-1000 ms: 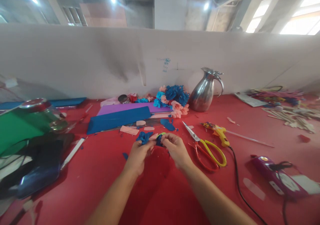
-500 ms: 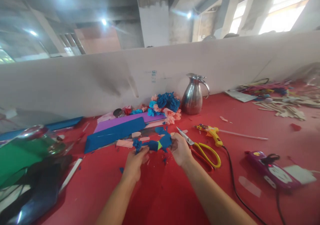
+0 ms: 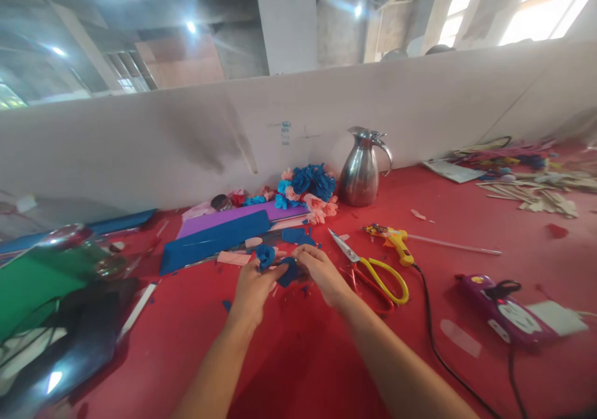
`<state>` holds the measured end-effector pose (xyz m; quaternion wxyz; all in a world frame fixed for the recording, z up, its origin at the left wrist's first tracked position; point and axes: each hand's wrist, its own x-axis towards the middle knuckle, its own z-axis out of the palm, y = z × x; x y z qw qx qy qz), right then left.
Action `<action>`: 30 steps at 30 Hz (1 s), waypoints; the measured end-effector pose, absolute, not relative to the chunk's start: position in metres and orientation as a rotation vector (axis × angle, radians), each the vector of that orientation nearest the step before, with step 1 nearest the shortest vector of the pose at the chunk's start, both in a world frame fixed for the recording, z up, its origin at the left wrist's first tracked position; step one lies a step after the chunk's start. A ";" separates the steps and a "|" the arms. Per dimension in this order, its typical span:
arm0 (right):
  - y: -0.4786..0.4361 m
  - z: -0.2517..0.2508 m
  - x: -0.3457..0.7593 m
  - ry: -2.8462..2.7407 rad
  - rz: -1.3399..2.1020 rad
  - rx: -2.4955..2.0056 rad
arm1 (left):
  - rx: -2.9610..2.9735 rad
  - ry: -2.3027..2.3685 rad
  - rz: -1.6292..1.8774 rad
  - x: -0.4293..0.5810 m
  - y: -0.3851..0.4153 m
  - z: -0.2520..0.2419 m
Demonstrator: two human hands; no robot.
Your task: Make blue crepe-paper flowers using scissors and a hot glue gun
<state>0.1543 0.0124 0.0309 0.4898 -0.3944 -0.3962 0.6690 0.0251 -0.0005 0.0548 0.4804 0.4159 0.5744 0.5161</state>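
Note:
My left hand [image 3: 252,291] is closed on a blue paper flower [image 3: 265,255], its curled petals showing above the fingers. A blue crepe paper strip [image 3: 288,272] runs from the flower side towards my right hand [image 3: 323,271], which pinches its other end. The right fingertips hide part of the strip. Just right of that hand lie scissors [image 3: 368,270] with yellow and red handles, blades spread. Blue paper scraps [image 3: 298,235] and pink pieces [image 3: 234,258] are scattered behind the hands on the red table [image 3: 289,357].
Behind the hands are folded blue paper [image 3: 217,240], finished paper flowers [image 3: 313,186] and a steel jug [image 3: 360,170]. A yellow glue gun [image 3: 396,245], its cord, and a purple power strip [image 3: 508,316] lie right. A glass jar [image 3: 100,251] stands left.
My hands have come closer together. The blue strip, stretched flat between them before, is now shorter and folded near the left thumb. The view has shifted slightly.

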 end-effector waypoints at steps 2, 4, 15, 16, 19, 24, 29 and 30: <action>0.010 0.028 0.151 -1.027 1.639 -0.891 | 0.943 1.407 1.301 0.022 -0.004 0.052; 0.009 0.023 0.146 -1.096 1.651 -0.825 | 0.871 1.385 1.315 0.017 -0.008 0.049; 0.018 0.005 0.153 -1.479 1.544 -0.864 | 1.067 1.418 1.144 -0.011 -0.016 0.029; 0.021 0.004 0.160 -1.529 1.447 -0.953 | 1.055 1.433 1.162 -0.013 -0.014 0.026; 0.031 0.003 0.181 -1.741 0.999 -1.241 | 0.894 1.448 1.244 -0.019 -0.009 0.022; 0.032 0.004 0.195 -2.070 0.724 -1.275 | 0.726 1.341 1.317 -0.020 -0.010 0.033; 0.025 0.006 0.186 -2.279 0.587 -1.196 | 0.688 1.251 1.295 -0.013 -0.016 0.044; 0.024 0.006 0.184 -2.242 0.537 -1.241 | 0.703 1.256 1.268 -0.014 -0.016 0.043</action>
